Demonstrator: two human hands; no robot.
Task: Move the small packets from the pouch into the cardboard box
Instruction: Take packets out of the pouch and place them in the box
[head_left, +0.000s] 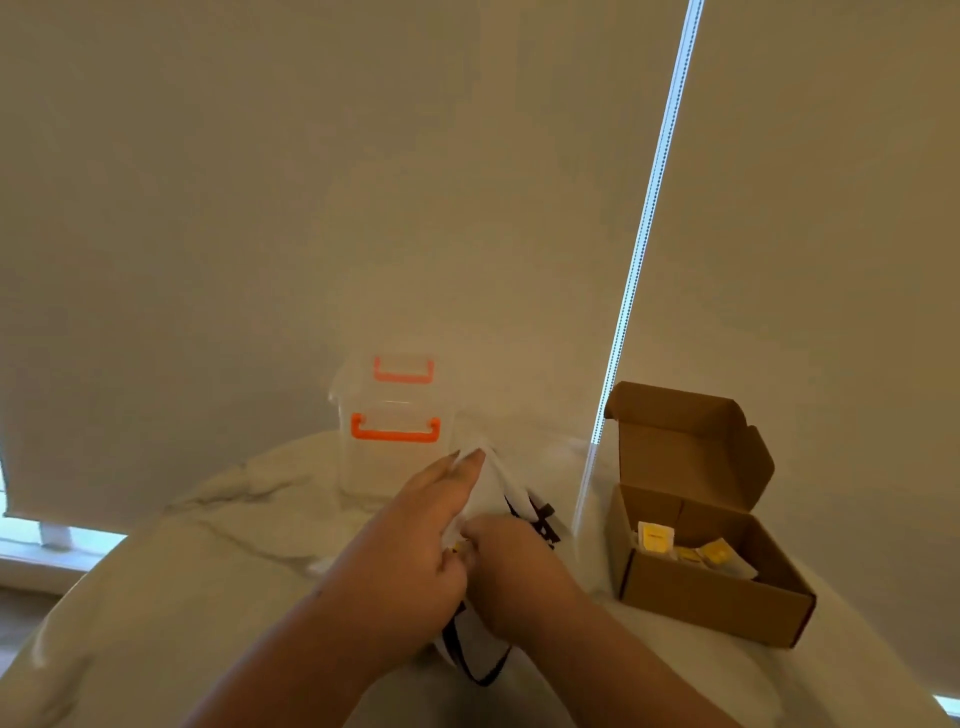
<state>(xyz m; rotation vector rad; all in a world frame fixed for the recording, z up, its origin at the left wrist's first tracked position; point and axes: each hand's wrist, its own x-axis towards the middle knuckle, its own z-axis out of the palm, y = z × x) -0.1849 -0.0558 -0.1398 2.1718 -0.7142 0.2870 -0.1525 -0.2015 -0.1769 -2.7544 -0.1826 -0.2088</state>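
- A white pouch (500, 480) with black drawstring cord (541, 515) lay near the middle of a round marble-patterned table (234, 545), partly covered by a person's two hands.
- The left hand (415, 540) lay on the pouch's upper fabric, its fingers nearly straight and pointing away from the camera, holding nothing in a curl.
- The right hand (511, 564) met it at the pouch's mouth, fingers curled in around the fabric edge; their tips were hidden.
- A sliver of yellow, apparently a small packet (459, 546), showed in the gap between the two hands. Which hand, if either, gripped it could not be told.
- To the right, well apart from the pouch, a cardboard box (711, 597) stood with its hinged lid raised.
- Inside the box lay several yellow-and-white packets (655, 536), one standing upright against the left wall, others lying flat beside it.
- Behind the pouch, a clear plastic container (395, 467) with orange handles (395, 432) sat at the table's far edge.
- Beige roller blinds (260, 208) filled the background, a beaded cord (644, 223) hanging down between two of them.
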